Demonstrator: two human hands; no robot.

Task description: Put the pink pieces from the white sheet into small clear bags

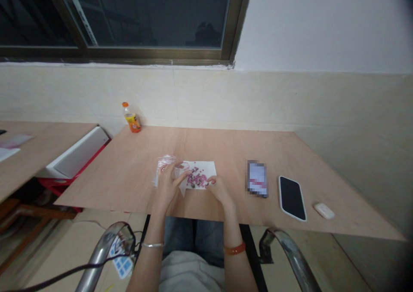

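Note:
Small pink and dark pieces lie scattered on a white sheet of paper near the front of the table. My left hand is at the sheet's left side, its thumb and fingers around a small clear plastic bag. Beneath and behind that hand lie more clear zip bags. At the right edge of the sheet is my right hand, its fingers curled beside the pieces. Whether a piece is between those fingertips is too small to tell.
A blurred-out phone, a dark-screened phone and a white case lie to the right on the wooden table. An orange drink bottle stands at the back left. Metal chair arms flank my lap.

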